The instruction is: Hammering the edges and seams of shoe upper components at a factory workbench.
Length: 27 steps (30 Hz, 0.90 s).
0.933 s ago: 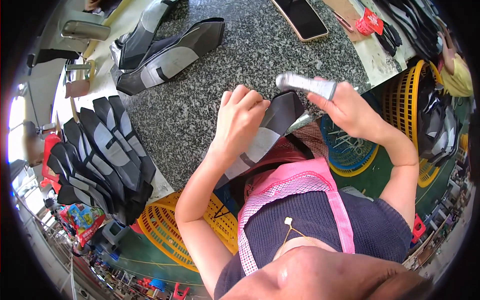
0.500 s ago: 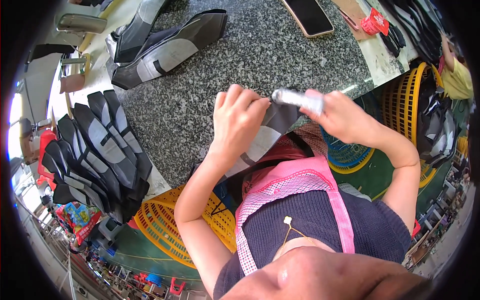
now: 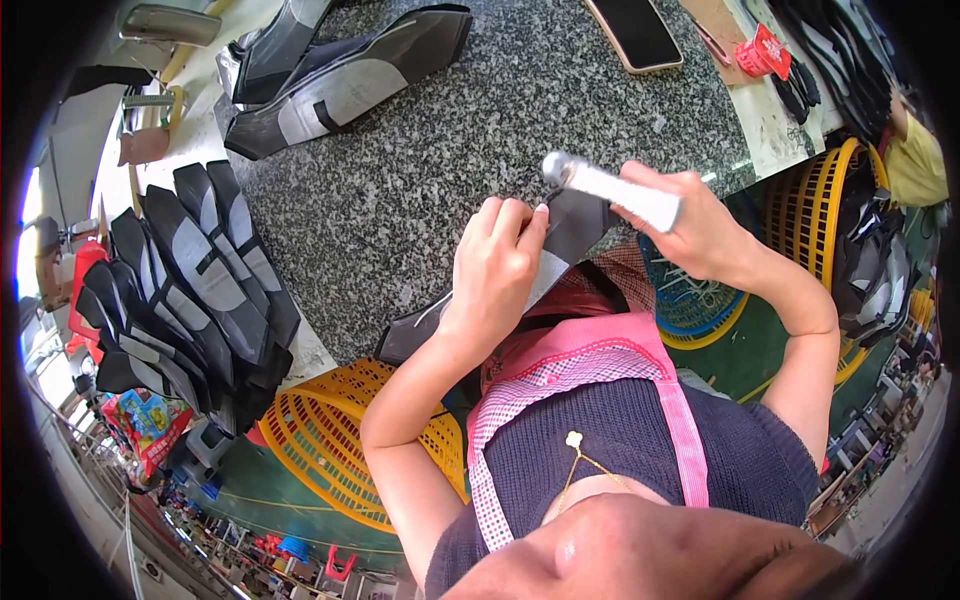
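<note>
A dark piece with a light grey panel, like a flat shoe upper (image 3: pixel 582 222), lies along the near edge of the granite slab. My left hand (image 3: pixel 497 250) presses on it with fingers curled, thumb and fingertips pinched at its upper edge. Closed in my right hand (image 3: pixel 690 222) is a short silvery hammer (image 3: pixel 625 190), slightly blurred. Its rounded end is over the upper's far edge, close to my left thumb; whether it touches cannot be made out.
Several similar uppers (image 3: pixel 215 290) fan out at the left, and more (image 3: pixel 345 95) lie at the back. A phone (image 3: pixel 637 35), red-labelled spool (image 3: pixel 762 55) and black-handled scissors (image 3: pixel 797 92) are at the far right. Yellow baskets (image 3: pixel 330 450) stand below the table.
The hammer and my right hand have shifted slightly right. My left hand has moved right and a little nearer along the upper, uncovering more of its left end.
</note>
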Motion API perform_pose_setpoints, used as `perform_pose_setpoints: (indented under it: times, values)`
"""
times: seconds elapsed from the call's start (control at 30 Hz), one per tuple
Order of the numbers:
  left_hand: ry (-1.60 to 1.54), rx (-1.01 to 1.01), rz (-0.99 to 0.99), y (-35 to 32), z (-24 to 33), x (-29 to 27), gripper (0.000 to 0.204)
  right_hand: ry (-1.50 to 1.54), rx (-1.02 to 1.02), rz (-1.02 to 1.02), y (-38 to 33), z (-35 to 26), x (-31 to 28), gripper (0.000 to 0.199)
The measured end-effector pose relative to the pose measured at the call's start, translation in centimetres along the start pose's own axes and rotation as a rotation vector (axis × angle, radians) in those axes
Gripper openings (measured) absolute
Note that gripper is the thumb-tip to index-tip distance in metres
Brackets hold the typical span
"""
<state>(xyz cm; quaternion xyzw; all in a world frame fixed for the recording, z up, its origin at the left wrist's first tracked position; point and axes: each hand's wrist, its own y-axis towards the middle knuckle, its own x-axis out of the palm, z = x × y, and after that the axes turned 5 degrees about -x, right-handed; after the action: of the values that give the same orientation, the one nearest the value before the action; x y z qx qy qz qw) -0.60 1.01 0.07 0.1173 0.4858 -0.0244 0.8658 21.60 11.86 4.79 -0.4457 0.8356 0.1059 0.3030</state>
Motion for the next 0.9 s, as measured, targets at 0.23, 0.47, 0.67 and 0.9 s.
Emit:
perform_pose_setpoints:
  times: [0.23, 0.47, 0.67, 0.9]
  values:
    - [-0.314, -0.327, -0.072, 0.0, -1.1, -1.1, 0.016, -0.057, 0.043, -0.134, 0.3, 0.5, 0.2, 0.021]
    - [0.045, -0.033, 0.076, -1.3, 0.2, -0.2, 0.017, 0.052, 0.045, -0.119, -0.1, -1.3, 0.1, 0.021]
    - [-0.154, -0.177, 0.043, -1.7, -0.5, -1.2, 0.011, -0.038, -0.042, -0.094, 0.3, 0.7, 1.0, 0.019]
    - [-0.105, -0.147, 0.045, -2.7, -0.3, -1.4, 0.009, -0.126, -0.001, -0.195, -0.9, -1.4, 2.5, 0.02]
